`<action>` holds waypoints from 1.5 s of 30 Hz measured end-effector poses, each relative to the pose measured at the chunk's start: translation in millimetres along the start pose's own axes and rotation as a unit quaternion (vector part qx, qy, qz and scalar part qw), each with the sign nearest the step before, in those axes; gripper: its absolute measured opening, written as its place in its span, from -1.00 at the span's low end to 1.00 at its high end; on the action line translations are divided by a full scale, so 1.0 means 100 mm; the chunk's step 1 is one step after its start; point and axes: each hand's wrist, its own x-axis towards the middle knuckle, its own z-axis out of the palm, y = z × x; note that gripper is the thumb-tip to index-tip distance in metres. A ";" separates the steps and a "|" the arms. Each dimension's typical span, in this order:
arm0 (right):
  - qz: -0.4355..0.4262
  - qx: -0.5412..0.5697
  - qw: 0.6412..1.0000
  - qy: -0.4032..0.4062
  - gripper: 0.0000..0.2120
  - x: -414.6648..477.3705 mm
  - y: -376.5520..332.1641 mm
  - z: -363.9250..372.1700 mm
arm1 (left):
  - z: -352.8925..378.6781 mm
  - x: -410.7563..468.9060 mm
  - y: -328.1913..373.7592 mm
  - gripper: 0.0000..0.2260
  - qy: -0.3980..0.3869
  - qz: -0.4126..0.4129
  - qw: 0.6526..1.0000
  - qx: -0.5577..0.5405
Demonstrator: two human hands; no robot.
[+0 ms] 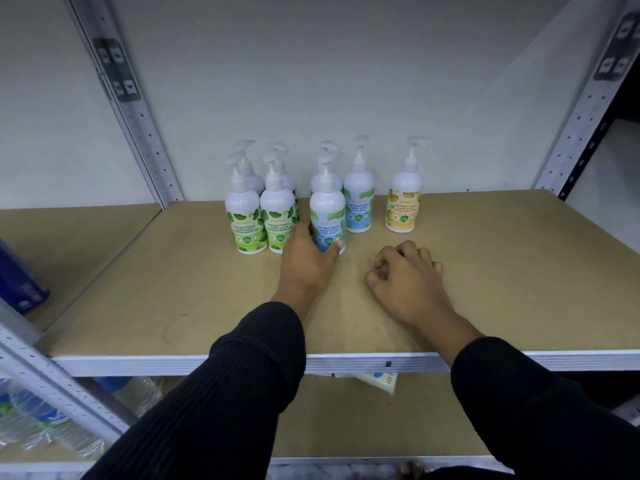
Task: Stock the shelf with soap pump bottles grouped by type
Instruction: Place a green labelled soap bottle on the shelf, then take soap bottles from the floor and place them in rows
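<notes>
Left hand grips front blue-label bottle upright on shelf; right hand rests curled, holding nothing.

slvs: blk ribbed knit, long | L grip, R grip: bare

Green, blue, yellow-labelled bottles

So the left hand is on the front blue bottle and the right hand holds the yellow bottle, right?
Not quite. The left hand does grip the front blue bottle, but the right hand holds nothing: it rests curled on the shelf, apart from the yellow bottle, as the head view shows.
</notes>
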 end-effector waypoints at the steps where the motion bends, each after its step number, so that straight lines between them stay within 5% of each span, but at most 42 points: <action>1: 0.000 -0.001 1.000 -0.002 -0.77 0.00 0.00 0.00 | 0.00 0.00 0.01 -0.57 -0.001 0.000 1.000 0.002; 18: -0.002 0.003 1.000 -0.004 -0.76 -0.01 0.00 -0.02 | -0.09 -0.16 0.11 -0.58 -0.013 -0.016 1.000 0.013; 25: -0.009 0.068 0.994 -0.082 -0.75 -0.28 -0.22 -0.20 | -0.43 -0.70 0.24 -0.41 -0.045 -0.074 0.995 0.056; 35: -0.106 0.279 0.952 -0.072 -0.92 -1.35 -0.74 -0.49 | -1.15 -1.92 0.48 -0.74 0.012 -0.070 0.996 0.058; 45: -0.119 0.280 0.939 -0.161 -0.92 -1.95 -0.86 -0.20 | -1.43 -2.69 0.16 -0.80 0.046 -0.154 0.986 0.055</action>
